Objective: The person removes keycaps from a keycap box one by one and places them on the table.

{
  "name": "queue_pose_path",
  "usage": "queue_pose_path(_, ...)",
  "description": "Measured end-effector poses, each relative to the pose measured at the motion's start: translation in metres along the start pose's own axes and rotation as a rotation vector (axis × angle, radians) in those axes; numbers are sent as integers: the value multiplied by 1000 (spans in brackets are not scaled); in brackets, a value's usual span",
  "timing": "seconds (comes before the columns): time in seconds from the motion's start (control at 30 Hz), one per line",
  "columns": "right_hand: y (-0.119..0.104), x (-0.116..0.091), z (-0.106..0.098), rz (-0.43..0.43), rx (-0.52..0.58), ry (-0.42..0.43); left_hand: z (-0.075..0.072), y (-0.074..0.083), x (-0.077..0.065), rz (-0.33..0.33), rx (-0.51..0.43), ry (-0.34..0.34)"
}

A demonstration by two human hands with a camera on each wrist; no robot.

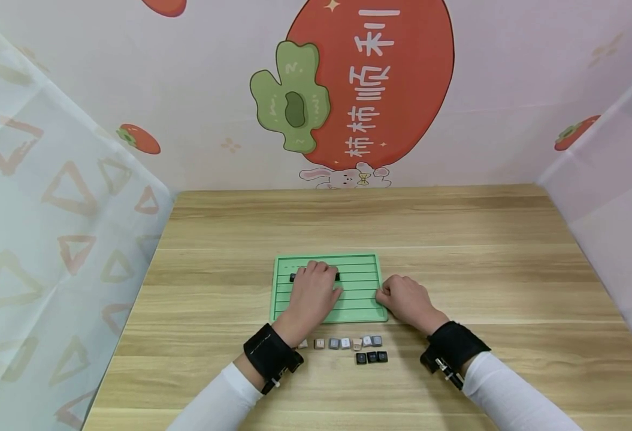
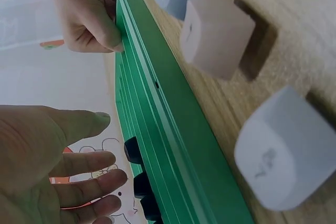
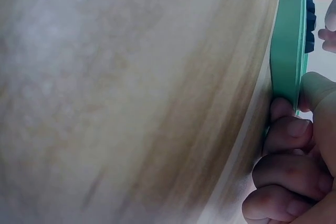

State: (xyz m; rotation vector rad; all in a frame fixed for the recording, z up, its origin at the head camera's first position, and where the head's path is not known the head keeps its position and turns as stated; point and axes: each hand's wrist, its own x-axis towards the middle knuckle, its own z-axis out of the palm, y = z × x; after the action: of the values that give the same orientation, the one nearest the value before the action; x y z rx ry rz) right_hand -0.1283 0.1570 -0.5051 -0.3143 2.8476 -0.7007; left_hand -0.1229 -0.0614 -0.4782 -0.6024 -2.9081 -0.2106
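Note:
A green ridged tray (image 1: 356,308) lies on the wooden table, with a row of black keycaps (image 2: 133,150) standing along one of its upper ridges. My left hand (image 1: 314,291) hovers over that row, hiding its middle in the head view. In the left wrist view its fingers are loosely spread and hold nothing, near the black keycaps. My right hand (image 1: 408,302) pinches the tray's right edge between thumb and curled fingers. In the right wrist view the thumb (image 3: 316,90) lies over the rim.
In front of the tray, a row of pale and grey keycaps (image 1: 345,343) lies on the table (image 1: 488,251). Below its right end sit three black keycaps (image 1: 372,357). The left forearm partly covers the row's left end. Printed cloth walls (image 1: 202,90) border the table.

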Motion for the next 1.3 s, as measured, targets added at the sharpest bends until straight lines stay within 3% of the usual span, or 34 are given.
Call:
queue_pose_path(0.87,2,0,1,0,0,-5,8,0,15,6,40,-46)
queue_pose_path(1.3,1,0,1,-1,-3,-3,10,0,15,29,4,-63)
